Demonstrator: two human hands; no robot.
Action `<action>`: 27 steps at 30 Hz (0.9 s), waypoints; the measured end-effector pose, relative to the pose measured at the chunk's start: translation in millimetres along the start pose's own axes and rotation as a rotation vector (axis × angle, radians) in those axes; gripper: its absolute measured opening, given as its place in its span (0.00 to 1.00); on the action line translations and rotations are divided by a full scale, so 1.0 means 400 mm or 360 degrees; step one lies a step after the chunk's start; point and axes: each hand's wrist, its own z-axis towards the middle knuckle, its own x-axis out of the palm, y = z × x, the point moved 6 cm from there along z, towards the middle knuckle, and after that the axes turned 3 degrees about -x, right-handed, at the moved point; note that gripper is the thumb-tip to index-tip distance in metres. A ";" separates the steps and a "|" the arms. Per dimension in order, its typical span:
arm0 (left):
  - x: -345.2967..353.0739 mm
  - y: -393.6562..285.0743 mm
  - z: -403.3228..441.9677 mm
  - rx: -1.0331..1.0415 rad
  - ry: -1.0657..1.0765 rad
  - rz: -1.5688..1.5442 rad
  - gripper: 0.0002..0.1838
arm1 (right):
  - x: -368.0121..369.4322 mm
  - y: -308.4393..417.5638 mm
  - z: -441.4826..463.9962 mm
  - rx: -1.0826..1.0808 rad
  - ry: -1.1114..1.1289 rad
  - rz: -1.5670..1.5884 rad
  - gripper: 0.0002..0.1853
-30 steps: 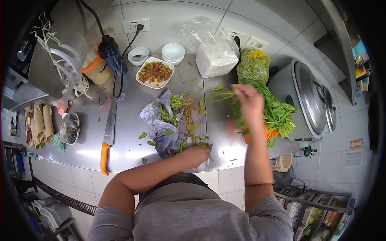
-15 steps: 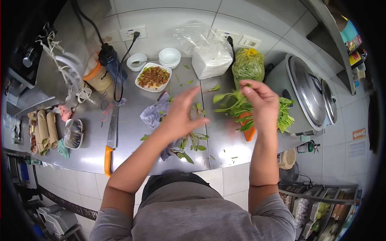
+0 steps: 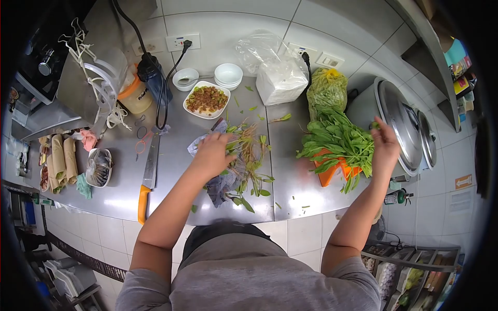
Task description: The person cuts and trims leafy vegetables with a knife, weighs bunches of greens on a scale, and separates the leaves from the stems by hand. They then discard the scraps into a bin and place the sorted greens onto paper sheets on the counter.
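Observation:
My left hand (image 3: 213, 155) reaches over the pile of rooty stems and trimmings (image 3: 249, 150), its thumb and fingers apart and touching the pile's left side. Under the pile lies crumpled grey-purple paper or cloth (image 3: 222, 185). To the right, my right hand (image 3: 385, 147) is raised at the edge of a heap of leafy greens (image 3: 334, 137). Its fingers are pinched together with a small green leaf piece (image 3: 375, 125) at their tips. The greens lie over an orange holder or basket (image 3: 326, 175), mostly covered by leaves.
A knife (image 3: 147, 181) with an orange handle and scissors (image 3: 141, 136) lie on the left. Behind are a dish of chopped food (image 3: 206, 100), white bowls (image 3: 228, 75), a wrapped white stack (image 3: 280, 83) and a bag of greens (image 3: 327, 90). A large lidded pot (image 3: 365, 106) stands right.
My left hand has come down and left onto the stem pile. My right hand has moved right and lower, away from above the greens, and more of the greens now shows.

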 end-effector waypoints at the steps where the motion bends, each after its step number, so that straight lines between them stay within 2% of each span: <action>1: 0.003 0.024 0.002 0.0002 -0.0002 0.0000 0.29 | 0.014 0.009 -0.001 -0.0212 0.0139 -0.0663 0.18; 2: -0.001 0.057 0.006 -0.0048 -0.0059 -0.0090 0.35 | 0.022 0.004 -0.016 -0.0210 0.0137 -0.0662 0.18; 3: -0.002 0.093 0.011 -0.0101 -0.0117 -0.0180 0.40 | 0.048 0.045 -0.043 -0.0439 0.0126 -0.0712 0.20; 4: 0.021 0.138 0.014 -0.0107 -0.0115 -0.0175 0.40 | 0.080 0.087 -0.083 -0.0666 0.0119 -0.0757 0.22; 6: 0.081 0.278 0.009 -0.0660 -0.0252 -0.0331 0.43 | 0.219 0.042 -0.222 0.0145 0.0591 0.0398 0.21; 7: 0.101 0.296 0.010 -0.0657 -0.0247 -0.0321 0.43 | 0.308 0.014 -0.321 0.0603 0.0825 0.0677 0.23; 8: 0.132 0.322 0.001 -0.0803 -0.0135 -0.0422 0.43 | 0.384 -0.029 -0.414 0.0600 0.1034 0.0537 0.29; 9: 0.154 0.341 -0.010 -0.0951 -0.0025 -0.0525 0.44 | 0.434 -0.065 -0.493 0.1018 0.1173 0.0515 0.33; 10: 0.153 0.342 -0.014 -0.0957 -0.0029 -0.0523 0.44 | 0.472 -0.093 -0.566 0.1432 0.1310 0.0486 0.37; 11: 0.154 0.338 -0.016 -0.0950 -0.0025 -0.0554 0.43 | 0.505 -0.113 -0.605 0.1426 0.1321 0.0490 0.37; 13: 0.161 0.328 -0.017 -0.0959 -0.0022 -0.0584 0.42 | 0.553 -0.163 -0.669 0.1515 0.1106 0.0543 0.41; 15: 0.186 0.303 0.002 -0.0837 -0.0066 -0.1002 0.38 | 0.630 -0.145 -0.680 0.1369 0.0898 0.0658 0.43; 16: 0.210 0.294 0.006 -0.0839 -0.0060 -0.1000 0.38 | 0.691 -0.132 -0.679 0.1167 0.0883 0.0673 0.45; 17: 0.240 0.279 0.022 -0.0725 -0.0026 -0.0932 0.33 | 0.747 -0.109 -0.666 0.0959 0.0865 0.0688 0.46; 18: 0.268 0.265 0.038 -0.0612 0.0004 -0.0862 0.29 | 0.775 -0.064 -0.648 0.0937 0.0962 0.0586 0.48; 19: 0.305 0.267 0.047 -0.0613 0.0000 -0.0857 0.29 | 0.785 -0.013 -0.630 0.0915 0.1059 0.0483 0.50; 21: 0.378 0.272 0.052 -0.0755 -0.0003 -0.1449 0.23 | 0.788 0.055 -0.605 0.0865 0.1082 0.0408 0.51; 22: 0.356 0.243 0.046 -0.0753 -0.0010 -0.1445 0.23 | 0.796 0.071 -0.599 0.0812 0.1105 0.0324 0.53; 23: 0.364 0.217 0.025 -0.0998 0.0146 -0.1964 0.20 | 0.797 0.084 -0.589 0.0835 0.0991 0.0469 0.49; 24: 0.356 0.174 0.001 -0.1237 0.0310 -0.2484 0.18 | 0.798 0.089 -0.580 0.0827 0.0995 0.0474 0.49; 26: 0.308 0.134 -0.003 -0.1135 0.0266 -0.2571 0.15 | 0.794 0.111 -0.564 0.1313 0.0920 0.1405 0.42; 27: 0.305 0.127 -0.001 -0.1091 0.0325 -0.2500 0.14 | 0.781 0.116 -0.555 0.1487 0.0816 0.1451 0.38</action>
